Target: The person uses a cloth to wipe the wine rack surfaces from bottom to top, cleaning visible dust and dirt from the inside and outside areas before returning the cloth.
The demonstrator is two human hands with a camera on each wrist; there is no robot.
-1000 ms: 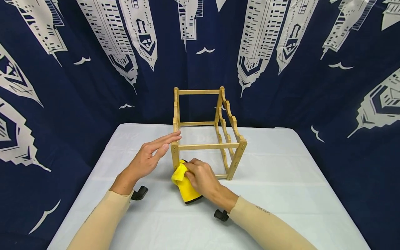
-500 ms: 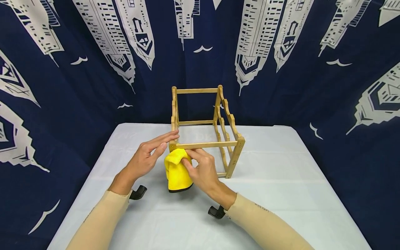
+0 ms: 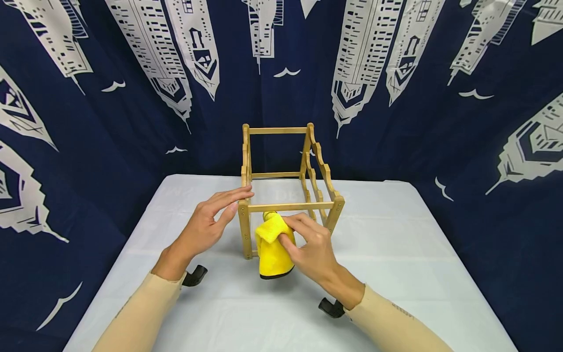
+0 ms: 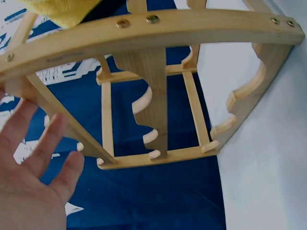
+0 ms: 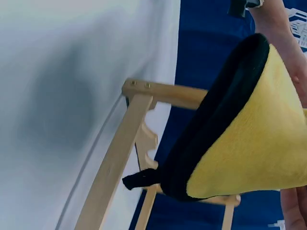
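A wooden rack (image 3: 290, 207) with wavy-notched side rails stands on the white table. My left hand (image 3: 206, 222), its fingers straight, rests against the rack's near left top corner. Pinched between thumb and fingers of my right hand (image 3: 314, 249) is a yellow cloth (image 3: 274, 247) with a black edge, hanging in front of the rack just under its front top bar. Part of the cloth appears behind that bar. In the right wrist view the cloth (image 5: 254, 139) hides most of the right hand. The left wrist view has the left hand (image 4: 36, 158) spread beside the rack's post.
The white tabletop (image 3: 396, 254) spreads around the rack on every side. A dark blue curtain (image 3: 281, 102) with white building prints hangs right behind and beside the table. Black wrist mounts (image 3: 195, 275) sit under both wrists.
My right hand has moved the cloth from the rack's front left post, first up to the top corner, then rightward along the front top bar. The left hand stays at the corner.
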